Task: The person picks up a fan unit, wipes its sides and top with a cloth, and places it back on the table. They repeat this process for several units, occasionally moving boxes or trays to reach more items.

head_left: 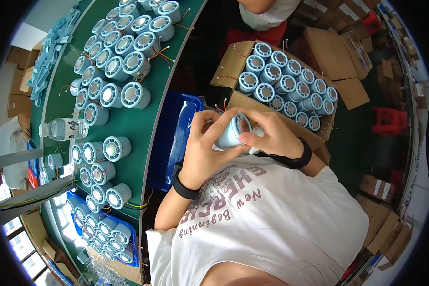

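In front of my chest I hold a light-blue slotted cylinder (229, 135), which looks like a small motor, tilted in both hands. My left hand (202, 143) grips its left side with fingers over the top. From the right, my right hand (277, 133) curls around it, thumb against the rim. A white piece (257, 134), perhaps cloth or tissue, shows at the right fingers. Coloured wires stick out above the left fingers. Just beyond my hands, an open cardboard box (252, 106) is filled with rows of similar cylinders (287, 83).
On the left, a green table (137, 128) carries many such cylinders with wires and a clear bottle (64, 128). A blue tray (176, 138) lies beside the table edge. Another blue tray (134, 233) holds more cylinders. A person (267, 14) sits across; a red stool (389, 121) stands right.
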